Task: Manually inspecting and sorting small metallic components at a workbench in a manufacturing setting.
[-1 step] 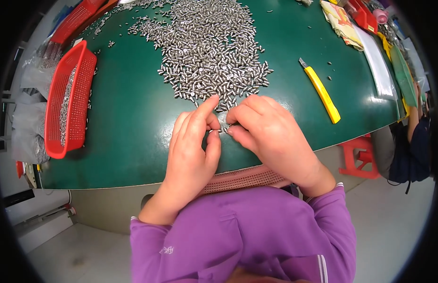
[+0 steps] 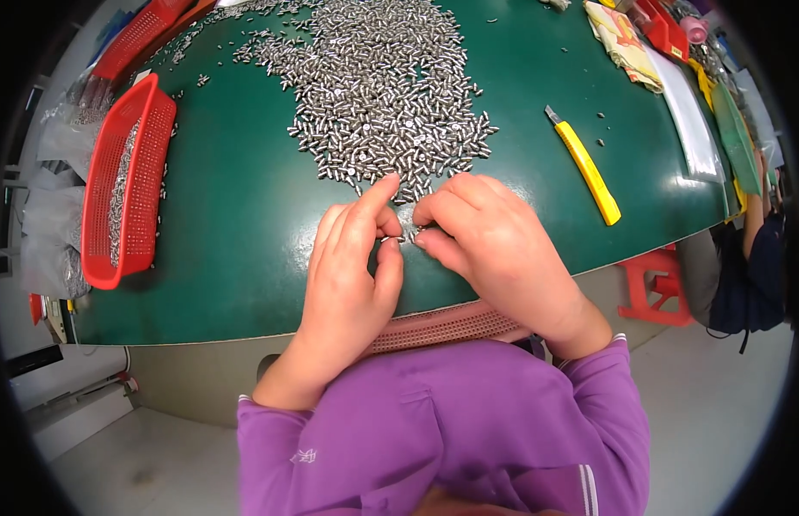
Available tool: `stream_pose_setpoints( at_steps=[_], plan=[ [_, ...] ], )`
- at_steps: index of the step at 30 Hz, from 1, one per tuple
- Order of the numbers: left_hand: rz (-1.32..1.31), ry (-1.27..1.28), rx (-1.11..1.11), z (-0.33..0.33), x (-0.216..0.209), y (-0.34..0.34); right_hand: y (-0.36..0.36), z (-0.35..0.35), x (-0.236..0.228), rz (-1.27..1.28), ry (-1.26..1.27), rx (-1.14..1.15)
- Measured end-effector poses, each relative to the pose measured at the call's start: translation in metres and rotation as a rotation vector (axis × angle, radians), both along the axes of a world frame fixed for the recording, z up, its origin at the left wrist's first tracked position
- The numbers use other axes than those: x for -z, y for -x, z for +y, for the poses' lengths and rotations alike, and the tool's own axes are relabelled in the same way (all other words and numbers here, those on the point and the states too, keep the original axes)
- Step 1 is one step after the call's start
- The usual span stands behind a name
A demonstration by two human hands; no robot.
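A broad heap of small silvery metal pieces point(image 2: 382, 95), short with pointed ends, lies spread over the green tabletop point(image 2: 236, 215). Just in front of its near edge, my left hand point(image 2: 348, 258) pinches one small metal piece point(image 2: 393, 239) between thumb and a bent finger, while its index finger stretches toward the heap. Close by on the right, my right hand point(image 2: 490, 232) has thumb and index finger closed around another such piece, mostly hidden by the fingertips. The two pinches are only a small gap apart, low over the table.
At the left stands a red perforated basket point(image 2: 124, 189) with metal pieces inside. A yellow utility knife point(image 2: 587, 172) lies to the right, blade partly out. Cloth point(image 2: 623, 47) and a red bin point(image 2: 662, 30) are at the far right. A pink basket point(image 2: 442, 327) sits below the table's edge.
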State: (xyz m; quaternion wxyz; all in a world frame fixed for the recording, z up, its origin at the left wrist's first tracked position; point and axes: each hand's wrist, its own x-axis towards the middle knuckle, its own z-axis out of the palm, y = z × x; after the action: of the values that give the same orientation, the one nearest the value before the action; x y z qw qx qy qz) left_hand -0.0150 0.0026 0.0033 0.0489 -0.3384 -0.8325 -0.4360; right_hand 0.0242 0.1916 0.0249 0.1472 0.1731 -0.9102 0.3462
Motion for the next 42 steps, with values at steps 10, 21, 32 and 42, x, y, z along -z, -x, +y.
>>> stream_pose_setpoints(
  at_steps=[10,21,32,42],
  plan=[
    [-0.062,-0.007,0.021,0.001,-0.005,-0.002,-0.003,0.003,0.006,0.031,0.041,0.001],
    [-0.064,-0.036,0.023,0.001,-0.003,-0.002,-0.004,-0.001,0.007,0.066,0.002,0.049],
    [-0.036,-0.027,0.039,0.001,-0.004,0.001,-0.009,-0.005,0.012,0.090,-0.015,0.137],
    [0.020,0.006,-0.005,0.001,-0.003,-0.002,-0.020,-0.002,0.007,-0.023,0.038,0.085]
  ],
)
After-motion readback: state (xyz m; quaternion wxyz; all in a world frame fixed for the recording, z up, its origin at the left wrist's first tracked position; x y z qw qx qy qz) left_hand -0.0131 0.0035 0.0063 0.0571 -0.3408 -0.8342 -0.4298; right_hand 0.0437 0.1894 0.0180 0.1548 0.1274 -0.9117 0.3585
